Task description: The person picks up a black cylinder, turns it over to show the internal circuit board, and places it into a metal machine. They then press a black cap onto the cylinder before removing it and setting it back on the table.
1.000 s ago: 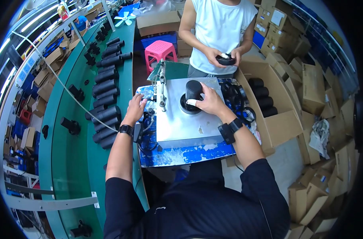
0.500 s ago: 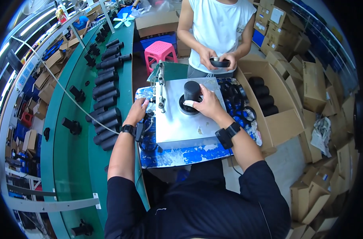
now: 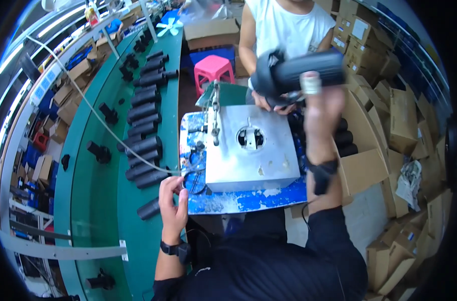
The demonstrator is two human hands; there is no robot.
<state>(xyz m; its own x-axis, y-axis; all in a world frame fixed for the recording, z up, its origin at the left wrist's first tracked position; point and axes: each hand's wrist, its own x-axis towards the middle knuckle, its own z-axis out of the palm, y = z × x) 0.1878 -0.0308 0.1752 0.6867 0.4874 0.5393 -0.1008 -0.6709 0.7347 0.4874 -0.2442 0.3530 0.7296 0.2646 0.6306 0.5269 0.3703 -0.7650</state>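
My right hand (image 3: 325, 108), smeared by motion, holds up a black cylinder with a wider ringed end (image 3: 309, 72). It hangs above the far right of the silver metal box (image 3: 233, 170), in front of a co-worker. In the box's top, a round opening (image 3: 251, 138) shows metal parts inside. My left hand (image 3: 173, 203) is by the left edge of the blue worn table (image 3: 228, 203), fingers loosely bent, thumb apart, nothing seen in it. A loose black cylinder (image 3: 149, 208) lies just left of that hand.
A green conveyor (image 3: 95, 200) with rows of black cylinders (image 3: 144, 114) runs along the left. A metal clamp arm (image 3: 216, 113) stands at the box's left edge. On the right is an open carton (image 3: 364, 170) with black cylinders. Behind are a pink stool (image 3: 213, 70) and a co-worker (image 3: 291, 30).
My right hand has lifted the black cylinder out of the box's opening and moved it up to the right. My left hand has drawn back toward me from the clamp's side.
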